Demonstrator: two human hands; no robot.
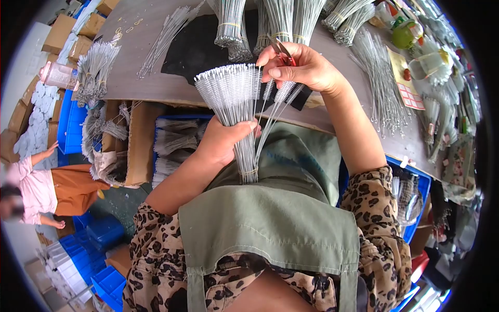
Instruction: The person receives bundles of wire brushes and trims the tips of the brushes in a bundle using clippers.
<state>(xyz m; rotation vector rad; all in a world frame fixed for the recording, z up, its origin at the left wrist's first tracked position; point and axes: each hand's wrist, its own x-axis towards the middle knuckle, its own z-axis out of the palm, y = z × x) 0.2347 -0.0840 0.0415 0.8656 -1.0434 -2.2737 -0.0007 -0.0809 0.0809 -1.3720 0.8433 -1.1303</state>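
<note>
My left hand [222,139] is wrapped round a bundle of thin wire brushes [227,92], with its thumb across the wire stems. White bristle heads fan out at the top, and a band gathers the stems near the apron. Several brushes lean apart on the right side of the bundle. In my right hand [310,68] is a small pair of scissors [285,56] with red handles, blades pointing up and away. The fingertips of that hand are beside the bristle heads; whether they pinch a brush is hard to make out.
Banded brush bundles [228,23] stand at the table's far side on a black mat [192,49]. Loose brushes [382,88] lie to the right. A cardboard box [139,151] and blue crates [70,122] are at left, where another person [44,187] is. A green apron [270,223] covers my lap.
</note>
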